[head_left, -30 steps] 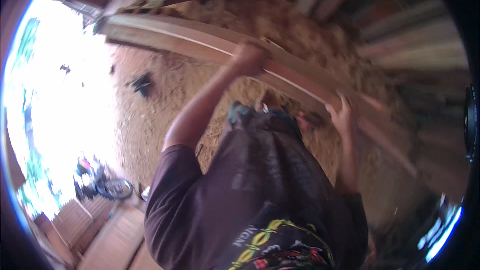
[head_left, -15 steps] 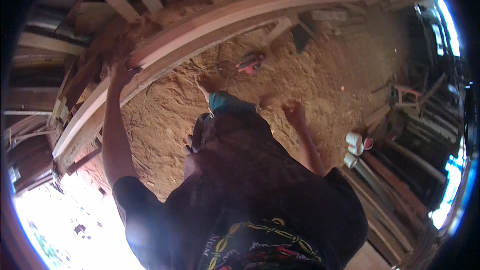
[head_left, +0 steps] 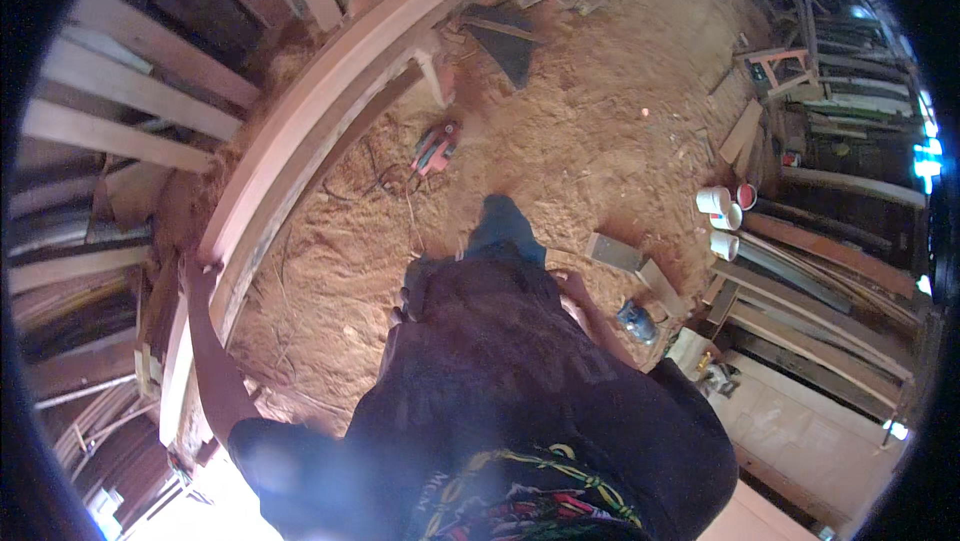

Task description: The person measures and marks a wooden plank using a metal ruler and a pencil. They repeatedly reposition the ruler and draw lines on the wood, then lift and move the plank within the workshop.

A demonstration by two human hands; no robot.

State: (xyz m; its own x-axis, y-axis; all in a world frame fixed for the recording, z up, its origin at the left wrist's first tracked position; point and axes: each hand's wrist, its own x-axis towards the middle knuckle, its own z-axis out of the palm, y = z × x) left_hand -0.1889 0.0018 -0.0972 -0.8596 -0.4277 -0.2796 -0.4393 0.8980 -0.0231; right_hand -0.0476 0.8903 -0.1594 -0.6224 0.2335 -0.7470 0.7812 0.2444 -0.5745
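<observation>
A long, pale wooden beam runs from the lower left up to the top of the view, bent by the lens. My left arm reaches out to it, and my left hand grips across its edge, thumb on the near side and fingers partly hidden in shadow. Low beside my body, at the right edge of my dark shirt, hangs my right hand. It touches no tool or timber that I can see, and its fingers are dim and partly hidden. A red and dark power tool with a cord lies on the sawdust-covered ground ahead.
Stacked planks crowd the left, some ending against the beam. White buckets stand at right near long timbers. A blue tool and short wood blocks lie nearby. A dark triangular panel rests farther ahead.
My view has turned to the right, so the beam stands steeper at left. My left hand appears lower along the beam, and my right hand has drawn in toward my body.
</observation>
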